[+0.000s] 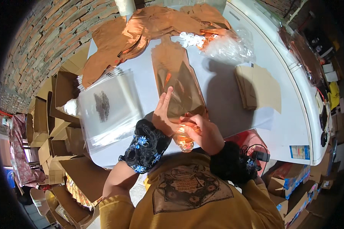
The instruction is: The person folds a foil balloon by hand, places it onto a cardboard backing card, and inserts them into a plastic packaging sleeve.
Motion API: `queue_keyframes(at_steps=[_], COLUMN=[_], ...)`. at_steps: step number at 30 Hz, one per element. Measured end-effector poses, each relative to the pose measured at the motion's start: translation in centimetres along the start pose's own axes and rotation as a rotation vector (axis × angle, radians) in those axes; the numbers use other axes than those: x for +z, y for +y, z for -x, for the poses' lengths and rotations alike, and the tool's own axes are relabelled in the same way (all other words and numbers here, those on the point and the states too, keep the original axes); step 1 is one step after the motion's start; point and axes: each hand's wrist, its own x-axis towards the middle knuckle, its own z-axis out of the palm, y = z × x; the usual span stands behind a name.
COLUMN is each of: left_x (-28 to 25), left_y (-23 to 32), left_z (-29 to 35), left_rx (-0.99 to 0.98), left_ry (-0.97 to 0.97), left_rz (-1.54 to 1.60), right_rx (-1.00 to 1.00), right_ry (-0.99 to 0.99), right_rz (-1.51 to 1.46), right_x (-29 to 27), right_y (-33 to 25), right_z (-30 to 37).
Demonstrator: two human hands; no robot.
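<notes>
Evidently, the copper foil bag (178, 82) is pinned flat on the white table (225, 103) by the left hand (163, 114) with fingers extended, while its near end is pinched shut by the right hand (202, 131), so that it stays put.

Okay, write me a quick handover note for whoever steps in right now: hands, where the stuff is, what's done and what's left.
Left hand: flat, fingers out, pressing the copper foil bag onto the white table.
Right hand: gripping the bag's near end at the table edge.
Clear sleeves: stacked to the left. Cardboard inserts: stacked to the right. More foil bags: heaped at the far end.
Done: one bag laid out lengthwise.
Left: the bag in hand looks unfinished; the heap seems untouched.
</notes>
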Motion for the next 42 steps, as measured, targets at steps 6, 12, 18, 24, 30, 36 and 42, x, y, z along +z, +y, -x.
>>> queue_keyframes(at_steps=[6,12,18,24,30,36,42], left_x=[-0.7,-1.0,-1.3,-0.6,-1.7,-2.9,-1.6], left_y=[1.8,1.4,0.8,-1.9,-0.6,0.4,0.7], left_z=[-0.8,-1.4,-1.7,-2.3,-2.6,-3.4,-3.1], left_rx=[0.111,0.244,0.178,0.125,0.015,-0.229,-0.267], left_ry=[0.01,0.044,-0.01,0.016,-0.001,-0.086,0.043], left_rz=[-0.234,-0.39,-0.271,-0.129,-0.005,0.334,0.297], right_rx=[0.15,0.09,0.113,0.106,-0.173,-0.343,-0.359], right_ry=[0.026,0.023,-0.049,-0.14,-0.188,-0.275,-0.329], right_rz=[-0.024,-0.24,-0.256,-0.074,0.236,0.338,0.34], right_x=[-0.7,-1.5,-1.8,-1.9,-2.2,-2.4,-2.9], right_y=[0.1,1.8,1.7,1.5,2.0,2.1,1.6], right_z=[0.2,0.6,0.6,0.2,0.3,0.2,0.2])
